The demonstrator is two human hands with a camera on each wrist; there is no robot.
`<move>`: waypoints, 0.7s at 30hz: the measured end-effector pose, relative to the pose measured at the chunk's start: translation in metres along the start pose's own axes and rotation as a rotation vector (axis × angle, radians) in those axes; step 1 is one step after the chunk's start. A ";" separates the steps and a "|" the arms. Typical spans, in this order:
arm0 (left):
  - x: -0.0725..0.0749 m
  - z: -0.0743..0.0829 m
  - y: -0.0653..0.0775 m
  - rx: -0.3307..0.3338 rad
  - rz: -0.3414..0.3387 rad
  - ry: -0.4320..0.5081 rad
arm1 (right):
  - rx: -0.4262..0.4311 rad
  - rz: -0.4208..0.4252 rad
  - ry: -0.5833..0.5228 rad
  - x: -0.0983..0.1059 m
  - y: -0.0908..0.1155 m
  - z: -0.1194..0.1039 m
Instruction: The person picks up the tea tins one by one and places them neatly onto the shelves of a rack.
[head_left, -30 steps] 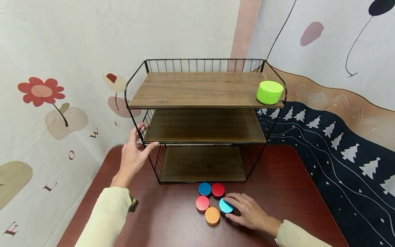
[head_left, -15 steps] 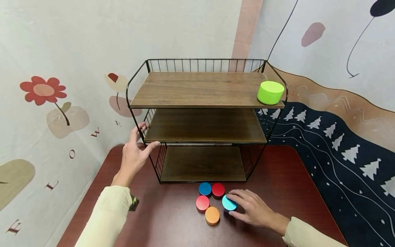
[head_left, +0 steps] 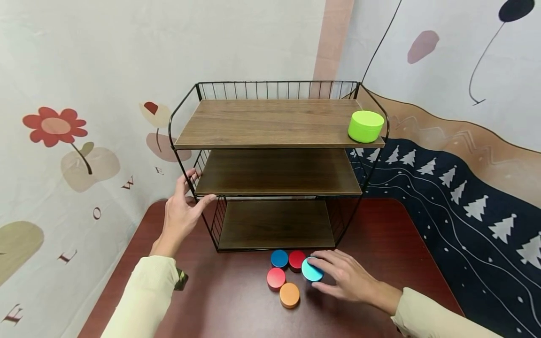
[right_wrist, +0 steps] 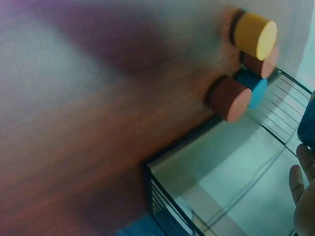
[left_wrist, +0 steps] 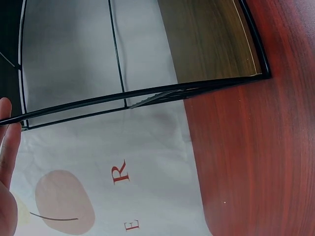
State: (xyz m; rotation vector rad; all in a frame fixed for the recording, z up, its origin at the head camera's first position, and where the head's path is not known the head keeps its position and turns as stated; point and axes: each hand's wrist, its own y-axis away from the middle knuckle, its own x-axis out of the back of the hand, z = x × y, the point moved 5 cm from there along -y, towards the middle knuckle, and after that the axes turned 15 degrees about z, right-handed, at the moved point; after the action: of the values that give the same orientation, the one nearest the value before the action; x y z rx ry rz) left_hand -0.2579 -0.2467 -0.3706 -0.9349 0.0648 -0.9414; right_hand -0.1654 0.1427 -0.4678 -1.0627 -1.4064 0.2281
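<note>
My left hand [head_left: 179,220] grips the left side of a three-tier shelf rack [head_left: 270,124] with a black wire frame and brown wooden boards. Its thumb lies at the middle board's front edge and its fingers reach behind the side frame; in the left wrist view, fingers [left_wrist: 7,157] show at the black bar. Between thumb and fingers, my right hand [head_left: 352,281] pinches a light blue round tin [head_left: 312,271]. This tin is just right of a dark red tin [head_left: 297,259], a blue tin [head_left: 279,258], a pinkish-red tin [head_left: 276,278] and an orange tin [head_left: 289,295].
A lime green round tub [head_left: 366,126] stands at the front right corner of the top board. The rack stands on a dark red wooden table [head_left: 228,300]. Behind it hangs a printed cloth [head_left: 253,37], with navy cloth [head_left: 431,206] on the right.
My right hand has drawn the light blue tin slightly right, away from the other tins, then raised it towards the rack. The left hand keeps its place on the rack.
</note>
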 end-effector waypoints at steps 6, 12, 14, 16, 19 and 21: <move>0.000 0.001 0.000 0.004 -0.003 0.005 | 0.036 0.000 0.010 0.015 -0.019 -0.002; 0.000 0.001 0.001 0.021 -0.004 0.012 | 0.091 0.031 0.016 0.033 -0.042 -0.003; 0.000 0.000 0.001 0.021 -0.004 0.007 | 0.109 0.038 0.016 0.038 -0.049 -0.003; 0.000 -0.001 0.001 0.019 -0.005 0.004 | 0.128 0.046 0.016 0.043 -0.056 -0.003; 0.000 -0.001 0.001 0.015 -0.004 0.001 | 0.152 0.053 0.025 0.049 -0.065 -0.003; 0.000 -0.001 0.001 0.015 -0.006 -0.003 | 0.171 0.059 0.030 0.053 -0.071 -0.003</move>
State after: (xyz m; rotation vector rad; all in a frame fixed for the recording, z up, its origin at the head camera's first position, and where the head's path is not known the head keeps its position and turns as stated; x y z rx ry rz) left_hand -0.2577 -0.2469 -0.3723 -0.9230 0.0529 -0.9446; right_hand -0.1825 0.1396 -0.3808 -0.9635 -1.3055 0.3676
